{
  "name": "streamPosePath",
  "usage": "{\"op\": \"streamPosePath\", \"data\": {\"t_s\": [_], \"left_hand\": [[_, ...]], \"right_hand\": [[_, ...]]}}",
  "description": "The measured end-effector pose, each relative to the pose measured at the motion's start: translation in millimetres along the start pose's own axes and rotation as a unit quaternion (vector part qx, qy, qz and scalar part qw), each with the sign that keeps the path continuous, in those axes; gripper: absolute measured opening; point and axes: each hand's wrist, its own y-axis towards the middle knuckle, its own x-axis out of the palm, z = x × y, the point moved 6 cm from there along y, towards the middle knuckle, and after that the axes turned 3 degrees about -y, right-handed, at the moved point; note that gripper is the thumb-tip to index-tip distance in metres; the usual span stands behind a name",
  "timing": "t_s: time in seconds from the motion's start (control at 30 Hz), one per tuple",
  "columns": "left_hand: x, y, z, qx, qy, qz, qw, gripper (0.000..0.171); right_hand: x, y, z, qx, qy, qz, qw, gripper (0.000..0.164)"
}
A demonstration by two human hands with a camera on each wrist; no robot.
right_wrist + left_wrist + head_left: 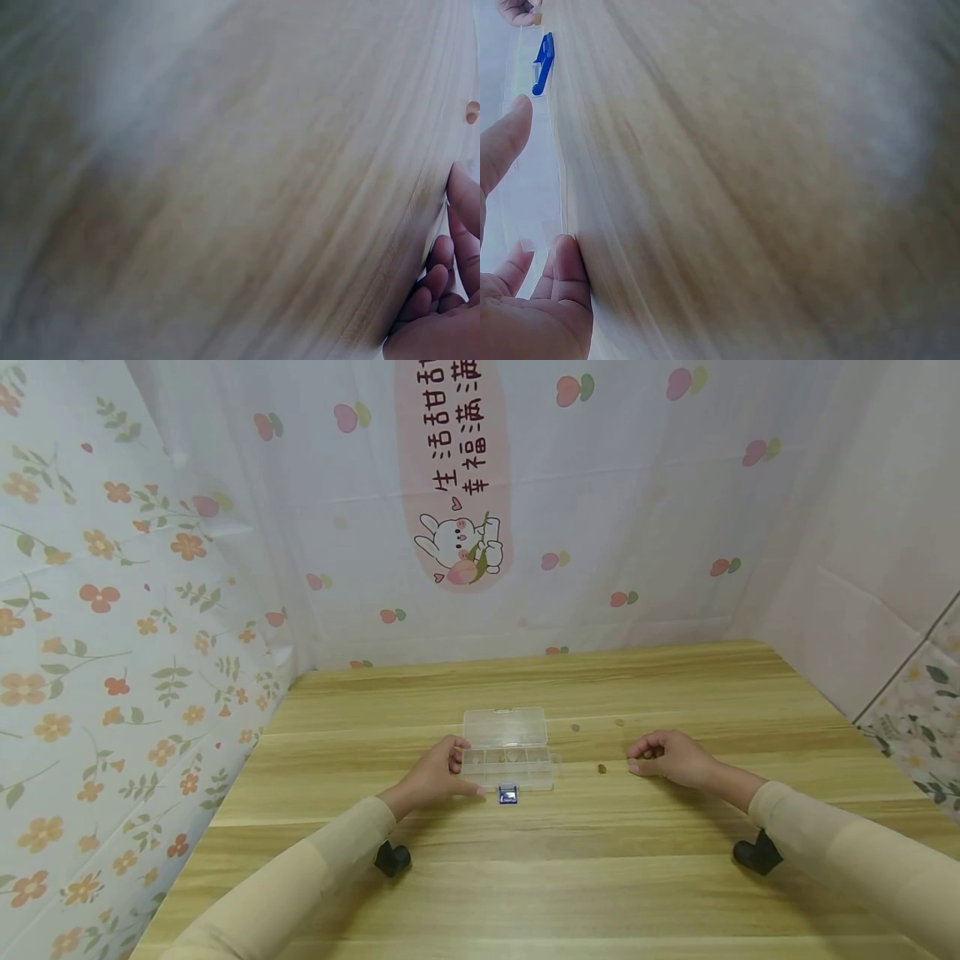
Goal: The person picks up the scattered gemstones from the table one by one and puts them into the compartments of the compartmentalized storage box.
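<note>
A clear plastic compartment box (539,777) lies on the table with its clear lid (505,727) folded back. A blue latch (507,794) sits at its front edge; this blue latch (544,64) also shows in the left wrist view. My left hand (438,770) grips the box's left end, thumb along the front edge, fingers around the far side. My right hand (673,759) rests low over the table with loosely bent fingers, and I see nothing held. Just left of its fingertips lies a small brown piece (602,768), apart from the hand in the right wrist view.
Behind the box's right side lie a small greyish piece (575,727) and a small tan piece (620,722). Tiny pale pieces (512,757) show inside the box. The wooden table (525,877) ends at a patterned cloth (600,527) behind.
</note>
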Motion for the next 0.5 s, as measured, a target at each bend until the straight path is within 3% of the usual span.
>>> {"op": "streamPosePath", "data": {"t_s": [0.5], "left_hand": [[0.1,0.2,-0.1,-0.001,0.001,0.000,1.0000,0.073]], "right_hand": [[-0.4,-0.9,-2.4,0.004,-0.006,0.008,1.000,0.022]]}}
